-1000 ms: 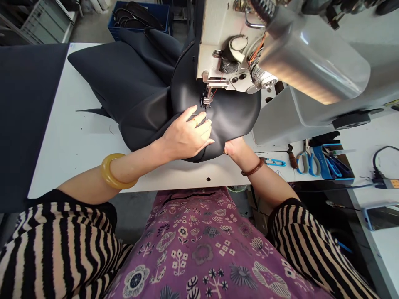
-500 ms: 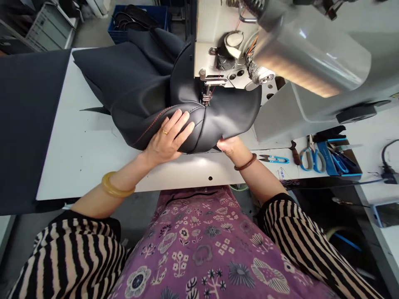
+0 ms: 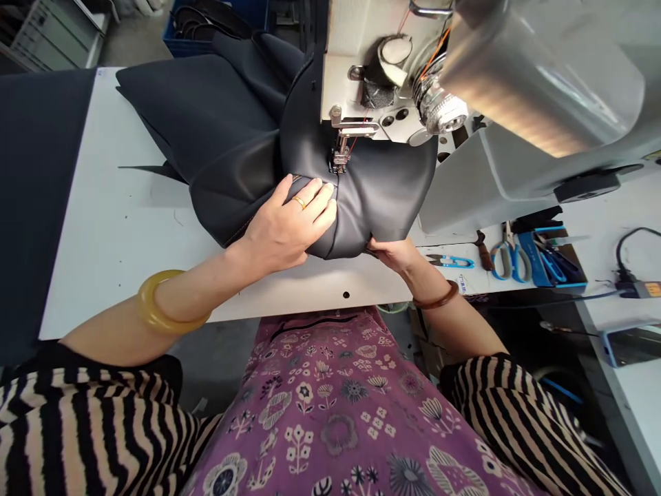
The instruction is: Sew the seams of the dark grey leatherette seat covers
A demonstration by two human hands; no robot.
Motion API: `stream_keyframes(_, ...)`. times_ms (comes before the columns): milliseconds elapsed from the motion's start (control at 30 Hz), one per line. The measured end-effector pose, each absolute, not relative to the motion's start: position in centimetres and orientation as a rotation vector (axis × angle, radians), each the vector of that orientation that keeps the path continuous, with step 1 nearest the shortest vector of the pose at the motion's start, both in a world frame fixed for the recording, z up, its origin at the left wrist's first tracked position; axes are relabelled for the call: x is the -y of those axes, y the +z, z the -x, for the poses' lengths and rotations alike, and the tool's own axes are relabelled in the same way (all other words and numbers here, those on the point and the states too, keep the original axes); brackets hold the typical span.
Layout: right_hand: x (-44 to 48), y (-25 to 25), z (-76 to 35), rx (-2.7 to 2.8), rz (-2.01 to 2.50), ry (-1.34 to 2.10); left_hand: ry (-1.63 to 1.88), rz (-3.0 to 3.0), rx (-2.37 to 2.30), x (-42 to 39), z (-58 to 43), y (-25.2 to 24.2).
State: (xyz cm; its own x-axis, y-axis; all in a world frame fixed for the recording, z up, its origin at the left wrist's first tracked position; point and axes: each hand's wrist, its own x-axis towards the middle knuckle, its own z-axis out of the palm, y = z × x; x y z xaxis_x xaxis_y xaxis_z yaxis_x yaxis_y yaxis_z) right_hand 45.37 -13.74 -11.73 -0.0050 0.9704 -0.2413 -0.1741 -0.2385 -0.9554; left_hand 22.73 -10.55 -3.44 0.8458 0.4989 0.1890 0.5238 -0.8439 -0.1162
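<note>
A black leather-like cover [image 3: 382,189] lies bunched under the presser foot [image 3: 339,160] of a white sewing machine [image 3: 392,76]. My left hand [image 3: 289,224] rests flat on the cover just in front of the foot, fingers stretched out and pressing the folded seam. My right hand [image 3: 393,251] is tucked under the cover's near edge, right of the left hand; its fingers are hidden beneath the material, which it seems to grip. A yellow bangle sits on my left forearm, a brown one on my right wrist.
The white table [image 3: 118,241] carries more black material [image 3: 41,193] at the far left. Right of the machine lie thread snips [image 3: 450,261], blue-handled scissors [image 3: 503,260] and other blue tools [image 3: 555,265]. A cable [image 3: 627,265] and a phone [image 3: 627,344] sit at the far right. A blue crate [image 3: 217,21] stands behind.
My left hand slid right along the seam, back close to the presser foot. The cover has been turned and bunched a little tighter. My right hand stays at the near edge.
</note>
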Motion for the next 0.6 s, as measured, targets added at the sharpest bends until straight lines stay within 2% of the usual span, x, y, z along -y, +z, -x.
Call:
stream_keyframes(167, 14.3, -9.8, -44.4, 0.986, 1.127, 1.297, -0.269, 2.895, 0.871, 10.6, -22.9, -3.4)
stream_keyframes(300, 14.2, -9.2, -42.8, 0.752, 1.255, 1.081, -0.237, 2.884, 0.863, 10.5, -22.8, -3.5)
stream_keyframes(600, 12.1, -8.2, -43.3, 0.705, 1.343, 1.095, -0.112, 2.833, 0.886, 9.9, -23.8, -2.5)
